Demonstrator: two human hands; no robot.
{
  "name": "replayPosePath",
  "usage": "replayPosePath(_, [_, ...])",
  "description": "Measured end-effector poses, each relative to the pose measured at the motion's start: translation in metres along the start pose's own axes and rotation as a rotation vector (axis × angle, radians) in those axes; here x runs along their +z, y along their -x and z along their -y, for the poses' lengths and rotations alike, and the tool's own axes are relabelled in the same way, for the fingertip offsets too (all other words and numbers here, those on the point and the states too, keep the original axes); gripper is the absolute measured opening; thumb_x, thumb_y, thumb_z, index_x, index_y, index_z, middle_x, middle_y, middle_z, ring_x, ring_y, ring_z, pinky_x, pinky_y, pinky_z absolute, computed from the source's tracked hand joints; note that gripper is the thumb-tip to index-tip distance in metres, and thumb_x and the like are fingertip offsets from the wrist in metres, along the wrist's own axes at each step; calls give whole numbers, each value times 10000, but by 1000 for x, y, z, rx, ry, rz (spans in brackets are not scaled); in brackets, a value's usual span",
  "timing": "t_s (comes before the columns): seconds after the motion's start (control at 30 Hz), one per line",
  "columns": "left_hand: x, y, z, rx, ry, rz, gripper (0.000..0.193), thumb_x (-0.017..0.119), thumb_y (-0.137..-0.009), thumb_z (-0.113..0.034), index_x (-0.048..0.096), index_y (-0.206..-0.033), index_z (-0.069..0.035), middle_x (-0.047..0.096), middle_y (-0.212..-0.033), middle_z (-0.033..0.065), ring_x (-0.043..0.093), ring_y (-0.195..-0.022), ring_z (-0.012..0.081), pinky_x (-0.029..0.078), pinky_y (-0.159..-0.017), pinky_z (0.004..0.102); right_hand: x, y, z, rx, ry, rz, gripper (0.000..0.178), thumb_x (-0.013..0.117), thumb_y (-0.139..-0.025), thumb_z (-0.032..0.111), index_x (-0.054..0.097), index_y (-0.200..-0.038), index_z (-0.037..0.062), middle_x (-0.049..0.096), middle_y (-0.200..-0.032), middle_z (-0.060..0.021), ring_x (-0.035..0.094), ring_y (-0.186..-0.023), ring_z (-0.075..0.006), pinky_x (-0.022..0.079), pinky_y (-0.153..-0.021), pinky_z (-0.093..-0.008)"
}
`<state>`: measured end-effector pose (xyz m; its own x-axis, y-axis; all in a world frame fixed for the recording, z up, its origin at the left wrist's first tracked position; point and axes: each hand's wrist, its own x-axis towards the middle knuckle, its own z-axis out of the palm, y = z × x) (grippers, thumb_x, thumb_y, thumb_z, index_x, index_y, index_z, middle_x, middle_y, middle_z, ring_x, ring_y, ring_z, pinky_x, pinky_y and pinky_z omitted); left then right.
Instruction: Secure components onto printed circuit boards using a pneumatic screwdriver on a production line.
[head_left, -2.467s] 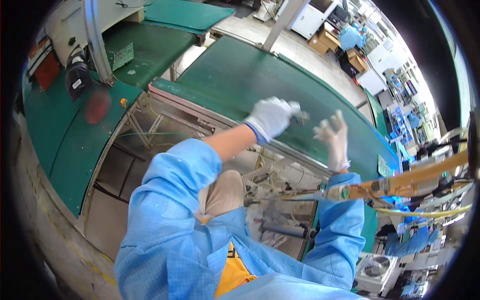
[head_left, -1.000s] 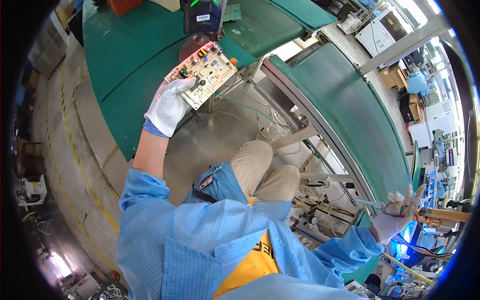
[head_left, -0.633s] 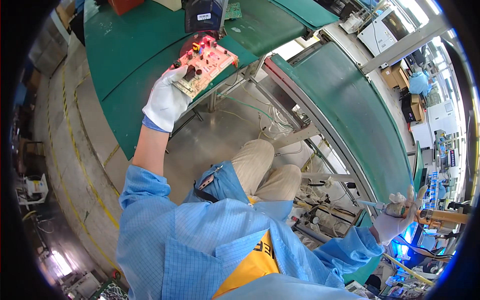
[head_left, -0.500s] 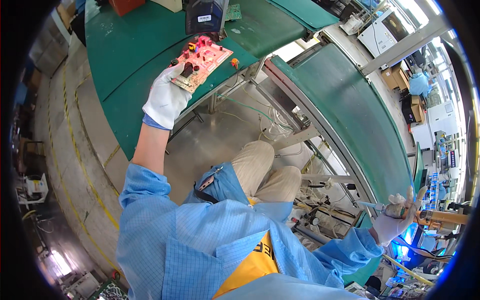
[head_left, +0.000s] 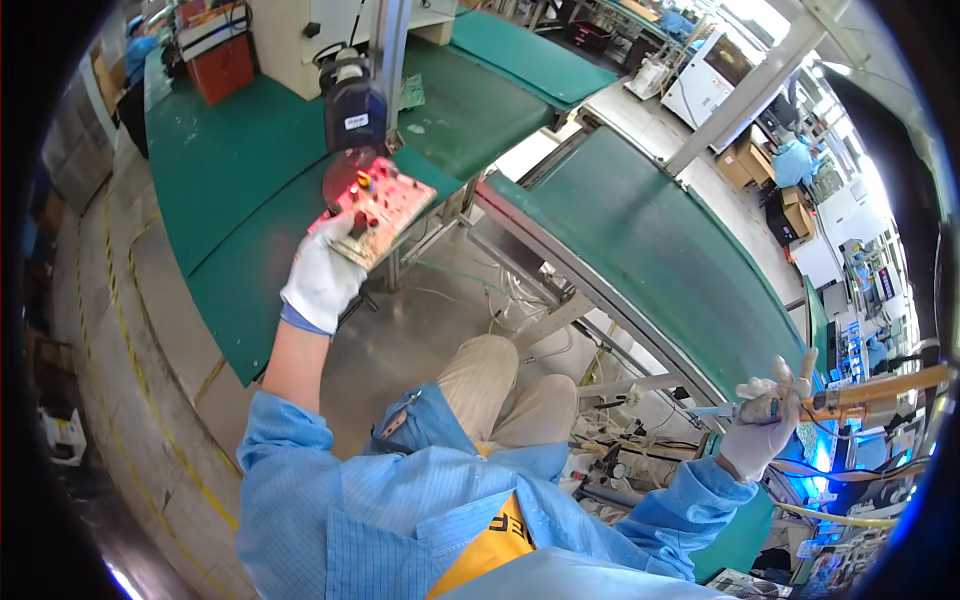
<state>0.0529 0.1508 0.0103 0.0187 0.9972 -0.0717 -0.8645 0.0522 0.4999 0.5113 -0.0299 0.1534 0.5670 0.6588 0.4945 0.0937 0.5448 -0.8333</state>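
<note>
My left hand (head_left: 325, 278), in a white glove, grips a circuit board (head_left: 385, 215) by its near left edge. The board is tilted, its dark components facing up, and red light falls on it. Just above its far edge is a dark scanner head (head_left: 355, 118) with a white label, mounted by a metal post. Far to the right, my gloved right hand (head_left: 758, 440) is closed around a tan rod-shaped tool (head_left: 870, 393), with some fingers raised. A pale blue tip (head_left: 712, 411) sticks out on the hand's left side. The tool's exact kind cannot be made out.
A green-topped bench (head_left: 225, 180) lies under the scanner. A green conveyor belt (head_left: 660, 240) curves along the right. Behind are a red bin (head_left: 215, 70) and a beige cabinet (head_left: 285, 45). Cables and hoses hang below the conveyor; a yellow hose (head_left: 840, 515) passes near my right arm.
The view has shifted, showing more of the far bench. The board remains in my left hand, nearer the scanner and under the red light. My right hand keeps its grip on the tool.
</note>
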Motion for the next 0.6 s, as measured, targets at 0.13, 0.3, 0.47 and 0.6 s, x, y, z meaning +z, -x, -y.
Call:
replayPosePath(0.13, [33, 9, 36, -167, 20, 196, 444, 542, -855, -17, 479, -1293, 0, 580, -1233, 174, 599, -1105, 306, 481, -983, 453, 24, 2, 4, 12, -9, -43, 606, 496, -919, 256, 297, -1449, 41, 639, -1036, -143, 607, -633, -143, 532, -543, -261])
replayPosePath(0.3, [76, 20, 100, -407, -50, 349, 522, 571, -817, 2, 464, -1328, 14, 600, -1225, 175, 622, -1087, 268, 520, -943, 399, 43, -2, -1, 26, -98, 38, 575, 474, -926, 244, 318, -1425, 2, 649, -1003, -134, 632, -634, -178, 551, -523, -291])
replayPosePath(0.47, [123, 41, 140, -552, -138, 492, 542, 621, -802, -16, 484, -1326, 5, 616, -1228, 119, 624, -1081, 203, 492, -956, 350, 58, -6, -14, 60, -270, 46, 545, 528, -926, 246, 372, -1423, 84, 643, -987, -111, 617, -671, -170, 520, -556, -290])
replayPosePath(0.6, [113, 39, 178, -502, -310, 689, 530, 631, -842, -48, 466, -1341, 16, 593, -1259, 108, 570, -1145, 178, 428, -999, 314, 67, -11, -20, 93, -350, 65, 542, 535, -925, 255, 380, -1417, 87, 634, -952, -100, 615, -670, -166, 518, -555, -278])
